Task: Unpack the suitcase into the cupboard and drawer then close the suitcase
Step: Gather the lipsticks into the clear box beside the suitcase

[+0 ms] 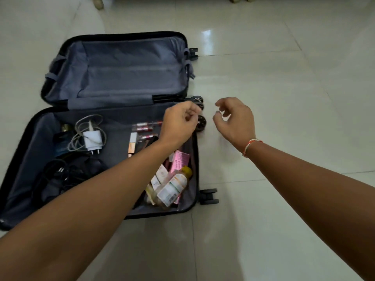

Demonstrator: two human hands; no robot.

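Head view shows us the suitcase [113, 63] lying open flat on the pale tiled floor [284, 199], its two halves hinged side by side, wheels pointing to the right. We see the far half lined in grey and holding nothing we can make out. We find the near half still packed: a white charger [92, 139] with its coiled cable at the upper left, black cables [65, 173] below it, several lip gloss tubes [145, 126] near the middle, a pink box [180, 160] and a clear bottle [172, 187] with a yellow cap among other toiletries at the right wall.

We see the left hand [179, 123] above the right edge of the near half, beside the wheels, fingers curled inward with thumb against fingertips; whether it pinches something small we cannot tell. We see the right hand [236, 120] over bare floor just right of the wheels, fingers loosely bent and holding nothing, a thread band [250, 147] at its wrist
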